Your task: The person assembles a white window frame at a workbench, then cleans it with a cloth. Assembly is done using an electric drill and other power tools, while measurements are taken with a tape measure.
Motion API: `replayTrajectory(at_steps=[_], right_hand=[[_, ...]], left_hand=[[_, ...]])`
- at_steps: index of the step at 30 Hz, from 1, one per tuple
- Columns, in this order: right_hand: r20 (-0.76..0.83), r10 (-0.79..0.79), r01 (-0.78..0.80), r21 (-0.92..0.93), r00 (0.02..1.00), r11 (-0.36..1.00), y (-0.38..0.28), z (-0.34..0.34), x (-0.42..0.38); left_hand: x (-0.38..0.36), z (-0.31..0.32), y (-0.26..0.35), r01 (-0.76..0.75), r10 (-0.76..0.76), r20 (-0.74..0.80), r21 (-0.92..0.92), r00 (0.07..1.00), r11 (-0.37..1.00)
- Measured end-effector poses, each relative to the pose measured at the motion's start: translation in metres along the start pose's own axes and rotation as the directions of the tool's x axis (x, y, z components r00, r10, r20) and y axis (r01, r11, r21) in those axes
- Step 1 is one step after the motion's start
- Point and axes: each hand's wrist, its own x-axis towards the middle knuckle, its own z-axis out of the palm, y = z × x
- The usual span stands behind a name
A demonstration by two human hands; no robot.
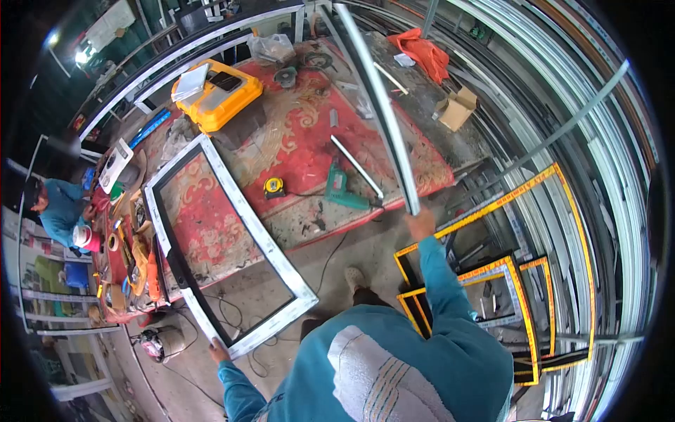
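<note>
My left hand (220, 350) is closed round the near lower corner of a rectangular window frame (264, 239). This frame is black with white film on its faces and leans over the table's front edge, its far end on the red cloth. In my right hand (420, 224) is the lower end of a long white-and-black profile (385, 112), which slants up and away over the table. Between the two, on the tabletop, lie a green power drill (342, 188), a yellow tape measure (274, 187) and a short white strip (357, 166).
A yellow tool case (219, 95) stands on the red-covered table (299, 133). Black frames with yellow tape (517, 281) lean at my right, beside long racked profiles (598, 141). Cables (249, 344) trail over the floor. Another person (60, 207) works at the far left.
</note>
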Motion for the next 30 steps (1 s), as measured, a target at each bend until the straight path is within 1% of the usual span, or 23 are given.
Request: replayTrajectory(at_steps=[2, 3, 5, 7, 8, 9, 11, 12, 13, 14, 15, 16, 17, 18, 19, 20, 21, 22, 23, 25, 27, 29, 30], right_hand=[[-0.050, -0.077, 0.079, 0.045, 0.996, 0.996, 0.049, -0.011, 0.071], [-0.044, -0.017, 0.019, 0.035, 0.999, 0.999, 0.064, -0.019, 0.095], [-0.042, 0.045, -0.044, 0.032, 0.998, 0.999, 0.083, -0.020, 0.146], [-0.019, 0.260, -0.257, -0.215, 0.966, 0.942, 0.102, -0.014, 0.181], [-0.147, 0.239, -0.277, -0.348, 0.960, 0.896, 0.098, -0.014, 0.186], [-0.124, 0.236, -0.266, -0.356, 0.964, 0.896, 0.118, -0.004, 0.200], [-0.137, 0.301, -0.331, -0.397, 0.944, 0.856, 0.190, 0.037, 0.242], [-0.096, 0.299, -0.312, -0.403, 0.949, 0.860, 0.277, 0.053, 0.268], [0.000, -0.012, 0.004, -0.922, 1.000, 0.387, 0.325, 0.106, 0.293], [-0.032, 0.215, -0.168, -0.742, 0.976, 0.649, 0.302, 0.095, 0.288], [0.007, 0.443, -0.384, -0.487, 0.896, 0.785, 0.264, 0.061, 0.283], [0.035, 0.442, -0.370, -0.491, 0.896, 0.788, 0.223, 0.044, 0.265], [-0.045, 0.482, -0.423, -0.554, 0.875, 0.717, 0.155, 0.031, 0.246], [-0.130, 0.511, -0.475, -0.610, 0.850, 0.634, 0.088, 0.007, 0.226], [-0.112, 0.510, -0.461, -0.621, 0.853, 0.634, 0.085, 0.020, 0.214], [-0.248, 0.201, -0.317, -0.657, 0.948, 0.684, 0.087, 0.037, 0.207], [-0.355, -0.135, -0.171, -0.705, 0.925, 0.688, 0.091, 0.055, 0.205], [-0.126, -0.256, 0.142, -0.569, 0.959, 0.810, 0.100, 0.082, 0.206], [0.077, -0.413, 0.414, -0.338, 0.907, 0.845, 0.109, 0.103, 0.208], [0.346, -0.184, 0.312, -0.362, 0.920, 0.878, 0.031, 0.121, 0.161], [0.301, -0.361, 0.455, -0.356, 0.883, 0.816, 0.017, 0.151, 0.139], [0.285, -0.291, 0.384, -0.364, 0.913, 0.849, 0.023, 0.169, 0.140], [0.286, -0.288, 0.377, -0.335, 0.914, 0.864, 0.022, 0.164, 0.146]], left_hand=[[-0.015, 0.001, -0.006, 0.068, -0.069, -0.032, -0.013, 0.997, 0.998], [-0.033, 0.001, 0.000, 0.066, -0.066, -0.037, -0.007, 0.997, 0.998], [-0.069, 0.007, 0.011, 0.245, -0.179, -0.282, 0.219, 0.943, 0.945], [-0.086, 0.015, 0.017, 0.273, -0.185, -0.337, 0.236, 0.923, 0.932], [-0.101, 0.020, 0.016, 0.310, -0.200, -0.390, 0.242, 0.899, 0.920], [-0.105, 0.022, 0.011, 0.331, -0.214, -0.402, 0.247, 0.890, 0.911], [-0.105, 0.019, 0.004, 0.327, -0.280, -0.225, 0.214, 0.933, 0.920], [-0.117, 0.018, 0.011, 0.286, -0.265, -0.162, 0.123, 0.951, 0.950], [-0.125, 0.016, 0.018, 0.248, -0.244, -0.102, 0.035, 0.965, 0.968], [-0.128, 0.019, 0.008, 0.256, -0.253, -0.087, 0.018, 0.963, 0.967], [-0.127, 0.020, 0.000, 0.257, -0.257, -0.070, -0.001, 0.964, 0.966], [-0.138, 0.018, 0.019, 0.322, -0.323, -0.032, -0.015, 0.946, 0.946], [-0.160, 0.013, 0.051, 0.385, -0.385, 0.011, -0.029, 0.923, 0.922], [-0.162, 0.012, 0.038, 0.363, -0.363, 0.027, 0.004, 0.931, 0.932], [-0.163, 0.015, 0.030, 0.340, -0.342, 0.047, 0.035, 0.939, 0.940], [-0.162, 0.020, 0.011, 0.290, -0.291, 0.027, 0.038, 0.956, 0.956], [-0.173, 0.021, 0.020, 0.300, -0.301, 0.019, 0.032, 0.954, 0.953], [-0.190, 0.022, 0.046, 0.374, -0.374, 0.049, 0.011, 0.926, 0.927], [-0.205, 0.023, 0.070, 0.446, -0.444, 0.082, -0.006, 0.892, 0.895], [-0.208, 0.037, 0.048, 0.468, -0.462, 0.111, -0.033, 0.880, 0.883], [-0.211, 0.051, 0.046, 0.492, -0.486, 0.287, 0.054, 0.826, 0.869], [-0.221, 0.065, 0.052, 0.478, -0.454, 0.340, 0.016, 0.823, 0.878], [-0.229, 0.063, 0.060, 0.489, -0.434, 0.416, -0.028, 0.799, 0.872]])
